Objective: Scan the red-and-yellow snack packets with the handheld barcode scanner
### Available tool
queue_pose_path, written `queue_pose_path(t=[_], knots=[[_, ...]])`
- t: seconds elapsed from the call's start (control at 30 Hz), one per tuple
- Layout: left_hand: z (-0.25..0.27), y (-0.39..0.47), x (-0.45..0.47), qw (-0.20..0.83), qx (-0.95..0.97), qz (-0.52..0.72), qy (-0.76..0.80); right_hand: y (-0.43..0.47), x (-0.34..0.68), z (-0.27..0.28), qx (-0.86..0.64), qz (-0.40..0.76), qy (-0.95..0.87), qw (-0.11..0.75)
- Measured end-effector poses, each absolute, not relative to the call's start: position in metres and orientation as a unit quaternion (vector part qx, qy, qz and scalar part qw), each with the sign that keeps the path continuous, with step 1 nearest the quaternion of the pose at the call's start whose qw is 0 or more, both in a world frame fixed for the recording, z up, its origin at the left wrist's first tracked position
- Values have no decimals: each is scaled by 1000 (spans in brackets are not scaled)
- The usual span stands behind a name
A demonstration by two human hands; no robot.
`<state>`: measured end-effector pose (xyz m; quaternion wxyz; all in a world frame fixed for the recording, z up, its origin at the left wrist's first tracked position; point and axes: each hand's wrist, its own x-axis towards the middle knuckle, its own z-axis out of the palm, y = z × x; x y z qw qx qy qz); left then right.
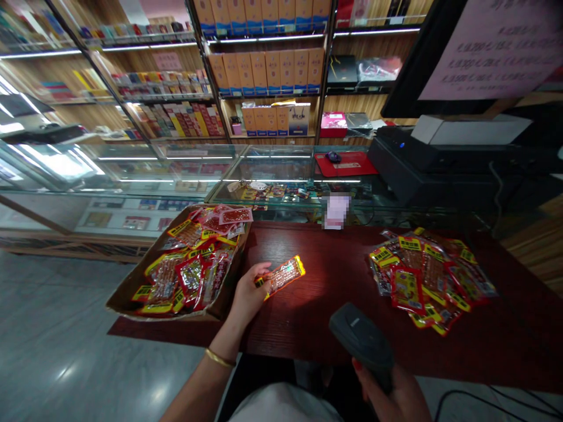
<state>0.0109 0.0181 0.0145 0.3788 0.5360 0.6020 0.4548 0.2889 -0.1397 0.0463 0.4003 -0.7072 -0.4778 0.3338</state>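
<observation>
My left hand [251, 291] is closed on one end of a snack packet [285, 275], a clear sleeve with yellow ends and brown strips inside, held just over the dark red counter. A reddish light falls on the packet and the wood around it. My right hand [391, 390] grips a dark barcode scanner [363, 337] by its handle, the head pointing up and left toward the packet. Left of my left hand, a cardboard box [222, 305] holds many similar packets. To the right, a loose pile of packets [413, 281] lies on the counter.
Behind the wooden counter [308, 340] stands a glass display case [272, 158] with a red mat [345, 164] and mouse on top. A monitor [440, 58] and dark till equipment [440, 176] occupy the right. Cables [479, 395] hang at lower right. Boxed goods [268, 70] fill the back shelves.
</observation>
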Motion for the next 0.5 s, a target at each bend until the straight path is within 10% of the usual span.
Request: queue_pose_path(t=[0.5], knots=[[24,67,214,455,681,425,385,-167,332,40,-757,283,-370,458]])
